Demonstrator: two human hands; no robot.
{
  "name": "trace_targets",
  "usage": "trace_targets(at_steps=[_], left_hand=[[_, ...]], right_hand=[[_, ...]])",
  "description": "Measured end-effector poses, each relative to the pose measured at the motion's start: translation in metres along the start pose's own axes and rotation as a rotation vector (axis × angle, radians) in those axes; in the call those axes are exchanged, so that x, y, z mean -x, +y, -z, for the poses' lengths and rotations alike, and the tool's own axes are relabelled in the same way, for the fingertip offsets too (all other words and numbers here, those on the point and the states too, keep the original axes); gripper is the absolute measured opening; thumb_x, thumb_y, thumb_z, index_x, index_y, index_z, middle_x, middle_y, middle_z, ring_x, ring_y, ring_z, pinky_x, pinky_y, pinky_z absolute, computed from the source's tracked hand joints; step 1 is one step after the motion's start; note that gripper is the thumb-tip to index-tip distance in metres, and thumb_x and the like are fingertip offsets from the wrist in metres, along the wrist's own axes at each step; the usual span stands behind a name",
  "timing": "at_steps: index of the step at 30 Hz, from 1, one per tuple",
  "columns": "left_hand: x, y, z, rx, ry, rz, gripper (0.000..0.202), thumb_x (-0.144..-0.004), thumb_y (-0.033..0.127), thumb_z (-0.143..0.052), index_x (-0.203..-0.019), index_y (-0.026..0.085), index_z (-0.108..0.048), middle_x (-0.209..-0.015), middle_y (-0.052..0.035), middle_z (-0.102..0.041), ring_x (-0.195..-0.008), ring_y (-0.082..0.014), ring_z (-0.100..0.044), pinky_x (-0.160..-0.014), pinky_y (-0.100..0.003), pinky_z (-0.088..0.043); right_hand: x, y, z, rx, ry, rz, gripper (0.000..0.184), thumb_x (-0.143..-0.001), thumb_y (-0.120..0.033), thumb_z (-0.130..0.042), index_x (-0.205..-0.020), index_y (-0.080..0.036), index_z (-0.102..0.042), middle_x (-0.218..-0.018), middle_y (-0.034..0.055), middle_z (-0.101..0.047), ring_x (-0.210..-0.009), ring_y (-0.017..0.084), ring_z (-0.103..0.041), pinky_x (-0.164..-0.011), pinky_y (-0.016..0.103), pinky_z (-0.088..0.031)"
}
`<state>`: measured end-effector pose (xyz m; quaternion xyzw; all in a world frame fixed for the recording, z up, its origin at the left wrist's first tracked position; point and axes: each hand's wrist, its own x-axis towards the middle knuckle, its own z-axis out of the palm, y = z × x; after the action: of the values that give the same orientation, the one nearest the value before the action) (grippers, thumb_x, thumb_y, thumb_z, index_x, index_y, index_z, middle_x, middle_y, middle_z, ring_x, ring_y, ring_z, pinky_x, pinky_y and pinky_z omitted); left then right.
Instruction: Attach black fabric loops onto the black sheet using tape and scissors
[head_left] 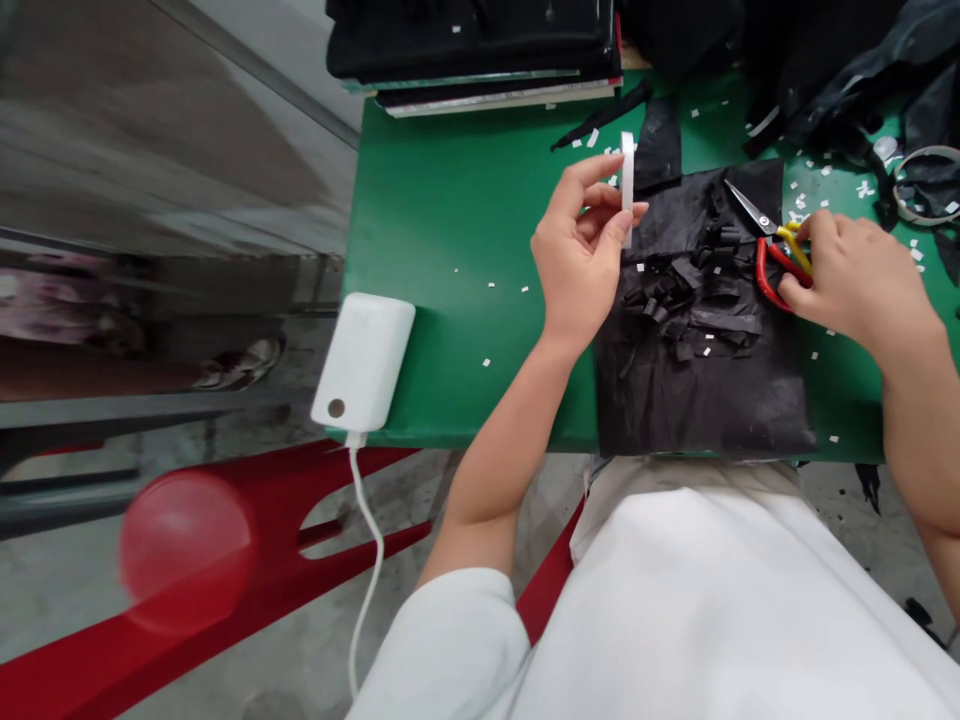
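My left hand (581, 250) pinches a narrow white strip (628, 180) upright between thumb and fingers, above the left edge of a black cloth sheet (701, 400). My right hand (855, 275) is closed on the red and yellow handles of a pair of scissors (765, 245), whose blades point up and left over the cloth. A heap of short black strips (694, 295) lies on the cloth between my hands.
The green table (450, 230) carries a white power bank (365, 360) with a cable at its left corner and small white scraps. Stacked dark boards (472, 50) sit at the back. Black fabric and a tape ring (926, 185) lie at the far right. A red frame (247, 580) stands below.
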<state>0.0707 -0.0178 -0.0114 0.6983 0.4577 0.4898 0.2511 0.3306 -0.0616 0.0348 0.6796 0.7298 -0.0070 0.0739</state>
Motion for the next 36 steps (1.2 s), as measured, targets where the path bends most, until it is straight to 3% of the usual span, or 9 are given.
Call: trace_targets(at_steps=[4,9,12,15,19,22,25,30,36], left_hand=[[0.001,0.004,-0.001,-0.017,-0.003,0.036,0.044,-0.093,0.063,-0.045,-0.126,0.035,-0.051,-0.102,-0.0032,-0.067,-0.104,-0.0198,-0.073,-0.096,-0.038,-0.060],[0.002,0.008,-0.001,-0.053,-0.029,0.087,0.043,-0.096,0.061,-0.040,-0.126,0.032,-0.049,-0.106,-0.0051,-0.066,-0.106,-0.0200,-0.072,-0.099,-0.039,-0.059],[0.003,0.011,-0.001,-0.058,-0.027,0.083,0.041,-0.096,0.060,-0.040,-0.125,0.032,-0.047,-0.105,-0.0053,-0.065,-0.105,-0.0196,-0.072,-0.098,-0.040,-0.058],[0.003,0.016,-0.001,-0.053,-0.021,0.066,0.036,-0.097,0.057,-0.042,-0.123,0.032,-0.045,-0.106,-0.0052,-0.064,-0.106,-0.0202,-0.072,-0.100,-0.042,-0.057],[0.005,0.023,-0.002,-0.048,-0.044,0.048,0.029,-0.099,0.052,-0.042,-0.119,0.031,-0.045,-0.105,-0.0040,-0.064,-0.110,-0.0206,-0.071,-0.100,-0.041,-0.058],[0.007,0.027,-0.003,-0.062,-0.089,0.043,0.026,-0.100,0.049,-0.043,-0.119,0.032,-0.045,-0.101,-0.0017,-0.065,-0.110,-0.0207,-0.072,-0.097,-0.042,-0.060],[0.009,0.030,-0.004,-0.033,-0.139,0.013,0.022,-0.100,0.047,-0.044,-0.119,0.035,-0.045,-0.100,0.0005,-0.066,-0.110,-0.0205,-0.072,-0.094,-0.042,-0.063],[0.010,0.032,-0.005,-0.002,-0.189,0.046,0.020,-0.100,0.043,-0.045,-0.119,0.036,-0.045,-0.101,0.0013,-0.067,-0.106,-0.0193,-0.073,-0.092,-0.043,-0.064],[0.011,0.030,-0.005,0.025,-0.205,0.040,0.021,-0.099,0.044,-0.047,-0.118,0.035,-0.046,-0.103,0.0003,-0.066,-0.112,-0.0213,-0.071,-0.094,-0.044,-0.064]], right_hand=[[-0.001,0.000,-0.010,-0.054,-0.008,-0.056,0.031,-0.082,-0.031,-0.053,-0.107,-0.012,-0.055,-0.091,0.0179,-0.066,-0.075,0.031,-0.064,-0.059,0.038,-0.043],[-0.004,0.002,-0.024,-0.180,0.210,-0.065,0.018,-0.079,-0.035,-0.063,-0.084,-0.020,-0.055,-0.063,0.0094,-0.057,-0.059,0.025,-0.056,-0.057,0.039,-0.042],[-0.005,0.000,-0.018,-0.136,0.077,-0.288,0.023,-0.078,-0.035,-0.062,-0.092,-0.017,-0.061,-0.073,0.0141,-0.064,-0.070,0.032,-0.063,-0.061,0.042,-0.044],[-0.006,-0.003,-0.010,-0.219,0.151,-0.360,0.030,-0.079,-0.034,-0.062,-0.101,-0.014,-0.061,-0.088,0.0176,-0.069,-0.083,0.033,-0.065,-0.073,0.046,-0.047],[-0.005,-0.006,-0.008,-0.573,0.421,-0.260,0.027,-0.077,-0.022,-0.061,-0.102,-0.016,-0.053,-0.084,0.0094,-0.068,-0.071,0.020,-0.062,-0.069,0.036,-0.047],[-0.001,-0.009,-0.008,-0.740,0.515,-0.145,0.027,-0.080,-0.036,-0.064,-0.094,-0.022,-0.046,-0.075,0.0035,-0.061,-0.059,0.014,-0.052,-0.056,0.031,-0.041],[0.004,-0.013,-0.008,-0.701,0.537,-0.027,0.036,-0.081,-0.052,-0.063,-0.091,-0.025,-0.042,-0.073,0.0018,-0.057,-0.059,0.015,-0.049,-0.056,0.032,-0.040],[0.011,-0.020,-0.009,-0.549,0.477,0.119,0.040,-0.085,-0.056,-0.059,-0.106,-0.025,-0.045,-0.085,0.0074,-0.064,-0.067,0.021,-0.057,-0.059,0.036,-0.041],[0.010,-0.021,-0.014,-0.433,0.508,0.212,0.042,-0.083,-0.057,-0.062,-0.106,-0.024,-0.051,-0.094,0.0109,-0.067,-0.086,0.028,-0.062,-0.068,0.040,-0.045]])
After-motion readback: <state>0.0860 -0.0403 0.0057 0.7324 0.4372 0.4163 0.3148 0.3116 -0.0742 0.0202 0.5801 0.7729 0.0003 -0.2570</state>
